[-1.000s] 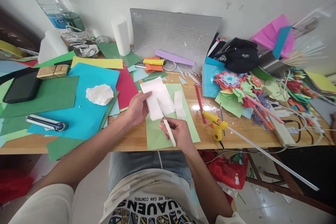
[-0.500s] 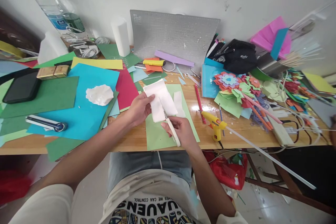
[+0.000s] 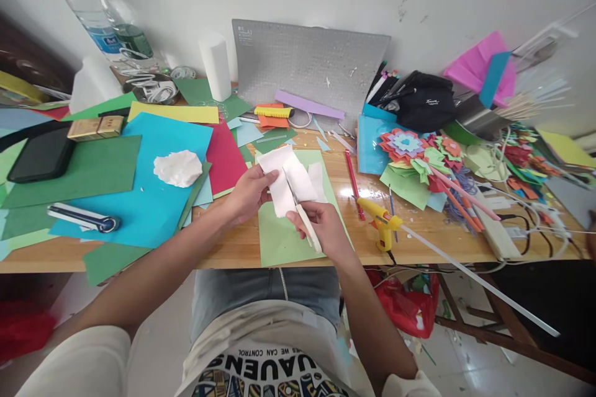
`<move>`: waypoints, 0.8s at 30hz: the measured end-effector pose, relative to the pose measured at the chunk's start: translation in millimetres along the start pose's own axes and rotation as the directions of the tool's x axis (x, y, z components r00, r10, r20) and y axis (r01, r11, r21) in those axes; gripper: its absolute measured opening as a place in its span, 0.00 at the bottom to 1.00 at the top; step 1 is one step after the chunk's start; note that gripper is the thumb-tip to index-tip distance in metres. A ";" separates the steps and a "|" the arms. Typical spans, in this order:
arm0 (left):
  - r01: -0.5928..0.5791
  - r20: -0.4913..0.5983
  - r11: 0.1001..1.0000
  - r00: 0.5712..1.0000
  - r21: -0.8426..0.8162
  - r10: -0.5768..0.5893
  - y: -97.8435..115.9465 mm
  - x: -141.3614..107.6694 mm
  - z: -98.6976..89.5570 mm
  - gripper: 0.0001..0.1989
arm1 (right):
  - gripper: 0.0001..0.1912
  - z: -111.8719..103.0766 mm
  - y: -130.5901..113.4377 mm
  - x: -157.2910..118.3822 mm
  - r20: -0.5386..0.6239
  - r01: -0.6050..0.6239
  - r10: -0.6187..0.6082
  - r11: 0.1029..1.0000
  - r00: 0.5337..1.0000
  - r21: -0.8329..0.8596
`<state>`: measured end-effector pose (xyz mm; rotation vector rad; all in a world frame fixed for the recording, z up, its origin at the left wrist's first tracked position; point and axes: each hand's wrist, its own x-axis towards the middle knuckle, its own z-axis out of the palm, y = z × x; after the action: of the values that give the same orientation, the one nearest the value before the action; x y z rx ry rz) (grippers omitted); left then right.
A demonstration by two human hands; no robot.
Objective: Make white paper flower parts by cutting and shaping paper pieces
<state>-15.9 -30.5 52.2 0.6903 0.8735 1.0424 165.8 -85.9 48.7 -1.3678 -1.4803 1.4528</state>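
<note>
A piece of white tissue paper [image 3: 298, 177] is pinched at its left edge by my left hand [image 3: 250, 193], thumb on top. My right hand [image 3: 325, 226] grips white-handled scissors [image 3: 308, 226], whose blades lie in a cut running up through the tissue. Both hands are above a light green sheet of paper [image 3: 284, 242] near the table's front edge. Another white strip [image 3: 316, 178] lies on that sheet, partly behind the tissue. The fingers inside the scissor handles are partly hidden.
A yellow glue gun [image 3: 382, 223] with a long glue stick and a red pen [image 3: 354, 185] lie to the right. On the left are a crumpled white tissue [image 3: 177, 169], a blue sheet [image 3: 153, 223] and a stapler-like tool [image 3: 84, 217]. A grey cutting mat [image 3: 310, 68] leans against the wall.
The scissors have pushed slightly further up into the tissue, and the cut pieces shift a little. My left hand stays on the tissue's edge.
</note>
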 end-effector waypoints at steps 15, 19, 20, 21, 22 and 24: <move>-0.077 0.011 0.992 0.997 0.098 0.077 -0.5 1.4 -1.3 0.21 | 0.22 7.9 -4.6 2.5 -0.043 -0.061 0.064 0.995 0.997 0.075; -0.071 0.013 0.995 0.997 0.063 0.071 1.6 1.9 -1.9 0.20 | 0.21 8.4 -1.1 2.9 -0.063 -0.049 0.054 0.996 0.997 0.075; -0.068 0.011 0.996 0.998 0.050 0.067 1.8 2.0 -2.1 0.19 | 0.21 8.4 0.2 2.8 -0.065 -0.042 0.047 0.997 0.997 0.068; -0.062 0.006 0.997 0.998 0.037 0.062 2.0 2.2 -2.3 0.19 | 0.21 8.5 1.6 2.6 -0.066 -0.038 0.042 0.997 0.997 0.060; -0.058 0.000 0.998 0.998 0.024 0.058 1.9 2.4 -2.5 0.18 | 0.21 8.8 2.9 2.6 -0.067 -0.034 0.037 0.998 0.997 0.051; -0.051 -0.007 0.999 0.999 -0.001 0.051 1.5 2.9 -3.0 0.16 | 0.22 9.8 5.1 2.7 -0.069 -0.022 0.024 0.999 0.997 0.032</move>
<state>-18.5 -27.1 51.1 0.7120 0.8651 1.0914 157.1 -87.0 41.5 -1.4069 -1.3962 1.4223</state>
